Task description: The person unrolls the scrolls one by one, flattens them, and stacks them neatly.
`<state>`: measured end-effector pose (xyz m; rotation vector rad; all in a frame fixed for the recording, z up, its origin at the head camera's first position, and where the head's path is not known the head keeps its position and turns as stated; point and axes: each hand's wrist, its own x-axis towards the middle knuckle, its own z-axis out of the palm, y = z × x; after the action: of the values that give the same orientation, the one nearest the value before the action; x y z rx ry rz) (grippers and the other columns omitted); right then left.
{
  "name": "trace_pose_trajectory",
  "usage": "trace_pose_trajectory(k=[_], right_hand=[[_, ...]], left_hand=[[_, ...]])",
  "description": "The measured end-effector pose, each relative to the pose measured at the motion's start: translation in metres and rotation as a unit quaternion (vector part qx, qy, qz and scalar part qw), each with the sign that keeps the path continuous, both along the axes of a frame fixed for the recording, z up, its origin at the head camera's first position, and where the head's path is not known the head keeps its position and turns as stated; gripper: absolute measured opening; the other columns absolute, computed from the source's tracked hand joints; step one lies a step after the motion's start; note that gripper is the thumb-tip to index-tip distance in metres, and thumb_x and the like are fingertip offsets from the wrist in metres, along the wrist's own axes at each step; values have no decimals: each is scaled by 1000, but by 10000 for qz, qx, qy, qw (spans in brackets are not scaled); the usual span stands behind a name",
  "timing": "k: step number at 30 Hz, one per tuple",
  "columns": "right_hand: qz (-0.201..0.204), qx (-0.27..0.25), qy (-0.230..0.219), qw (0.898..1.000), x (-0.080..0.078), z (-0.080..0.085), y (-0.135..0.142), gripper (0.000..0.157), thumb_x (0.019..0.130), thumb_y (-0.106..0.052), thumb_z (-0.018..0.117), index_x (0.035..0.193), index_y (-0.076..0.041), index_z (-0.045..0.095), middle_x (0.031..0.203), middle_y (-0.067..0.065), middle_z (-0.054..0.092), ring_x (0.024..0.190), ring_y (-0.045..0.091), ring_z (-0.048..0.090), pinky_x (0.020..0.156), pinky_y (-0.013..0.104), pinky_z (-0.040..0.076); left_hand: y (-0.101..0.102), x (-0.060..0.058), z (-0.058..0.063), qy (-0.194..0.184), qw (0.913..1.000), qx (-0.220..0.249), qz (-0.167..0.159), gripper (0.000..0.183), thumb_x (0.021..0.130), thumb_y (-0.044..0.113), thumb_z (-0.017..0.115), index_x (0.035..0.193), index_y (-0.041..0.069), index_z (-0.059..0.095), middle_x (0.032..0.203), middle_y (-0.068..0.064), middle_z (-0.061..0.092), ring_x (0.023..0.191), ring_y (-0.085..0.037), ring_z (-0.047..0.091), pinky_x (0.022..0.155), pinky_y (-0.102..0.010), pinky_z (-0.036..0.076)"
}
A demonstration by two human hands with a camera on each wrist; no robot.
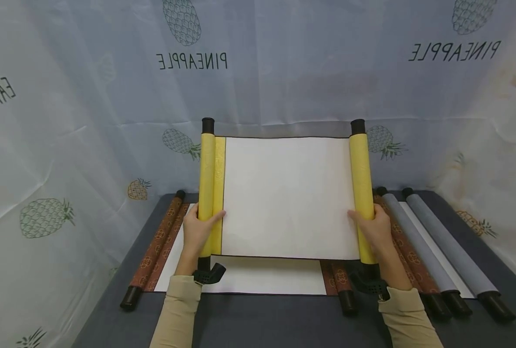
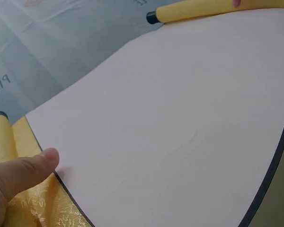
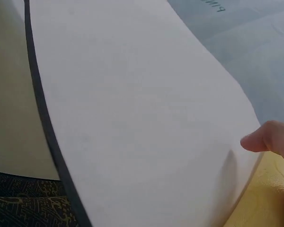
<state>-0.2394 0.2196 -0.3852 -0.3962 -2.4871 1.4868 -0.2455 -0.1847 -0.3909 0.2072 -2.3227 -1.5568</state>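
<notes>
A yellow hanging scroll [image 1: 288, 198] with blank white paper is held up, partly unrolled, above the table. My left hand [image 1: 198, 229] grips its left roller, thumb over the yellow border; that thumb also shows in the left wrist view. The right roller [image 1: 361, 183] is in the grip of my right hand [image 1: 374, 227], whose thumb points inward over the paper. Both rollers have black end caps. Beneath lies a brown patterned scroll [image 1: 258, 280], spread open on the table and partly hidden by the yellow one. The fingers behind the rollers are mostly hidden.
On the right of the dark table [image 1: 236, 319] lie another brown patterned scroll [image 1: 403, 241] and a grey scroll [image 1: 453, 246] with a strip of white paper between its rollers. A pale curtain [image 1: 284, 87] printed with pineapples hangs behind and at both sides.
</notes>
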Motion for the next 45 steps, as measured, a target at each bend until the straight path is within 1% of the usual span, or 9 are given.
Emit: trace_pose_trajectory(k=[4,8,13,19,25,35,40,43,45], right_hand=[[23,95,-61,9999,-1,-1,0,78,85,-44,68,138,3,36,109,13,47,82,17,46,65,25,41],[45,97,-28,9999,-1,-2,0,82,82,-42,72,139,3,35,108,12,47,83,17,45,65,26,40],[45,123,71,9999,0,-3,1,78,82,-35,74,137,4,37,108,13,48,81,15,45,65,25,41],[76,252,158,9995,-1,-4,4,66,87,-29,69,133,6,39,103,15,49,76,13,46,63,25,41],[38,144,331,9993,-2,-5,3,53,89,-21,65,127,7,42,100,15,50,73,11,46,62,26,41],[24,147,363,9992,-1,-5,3,53,91,-28,62,130,4,46,104,16,52,76,13,46,64,26,41],[-101,86,544,9984,-1,-6,4,55,88,-27,68,132,1,50,108,14,55,73,3,48,63,21,43],[-88,-23,581,9983,0,-5,4,60,87,-27,69,136,-1,47,118,19,59,70,-8,48,62,16,45],[-13,-71,493,9988,0,-4,4,63,88,-27,68,140,-1,43,125,24,58,70,-10,48,62,15,45]], left_hand=[[-2,2,3,49,10000,64,42,56,75,32,82,119,6,59,102,-16,64,75,-13,59,65,-23,51],[-4,2,3,-29,9999,76,70,59,76,31,82,123,6,58,105,-17,65,78,-13,60,65,-21,51],[-6,1,3,-88,9999,119,57,63,77,32,81,129,6,57,110,-19,64,80,-13,61,67,-20,50],[-9,-1,2,-72,9998,184,59,59,79,30,79,128,5,57,111,-20,65,74,-5,58,65,-20,50],[-11,-1,3,21,9993,361,83,59,80,28,79,129,5,57,113,-20,64,75,-2,57,66,-18,50],[-14,-1,2,-9,9995,273,148,57,81,30,78,128,5,57,111,-19,63,73,-2,56,66,-18,49],[-17,-2,1,0,9995,183,247,57,81,31,77,128,6,56,111,-19,63,73,-2,55,65,-18,49],[-19,-1,1,-24,9995,136,291,59,82,34,76,130,7,55,113,-18,63,74,-2,55,66,-17,49],[-20,-1,1,-19,9995,113,306,60,82,34,76,131,7,54,114,-19,63,75,-2,55,66,-17,48]])
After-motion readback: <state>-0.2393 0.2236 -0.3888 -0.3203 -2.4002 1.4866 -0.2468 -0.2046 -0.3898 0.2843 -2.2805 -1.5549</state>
